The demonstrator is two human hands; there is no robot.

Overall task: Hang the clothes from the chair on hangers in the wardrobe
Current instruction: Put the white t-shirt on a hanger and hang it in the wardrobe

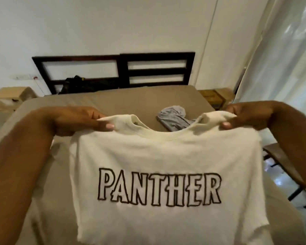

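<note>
pinching the shoulders of a cream t-shirt (pixel 166 152) lettered "panther": left hand (pixel 81 121), right hand (pixel 247 117).

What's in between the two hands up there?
The neck of the shirt sags between the left hand and right hand; above the dip, a grey cloth on the bed shows. Head view.

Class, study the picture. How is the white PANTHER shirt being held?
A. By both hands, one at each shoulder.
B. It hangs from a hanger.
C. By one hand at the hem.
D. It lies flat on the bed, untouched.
A: the left hand and the right hand each pinch one shoulder of the white shirt, holding it up above the bed.
</note>
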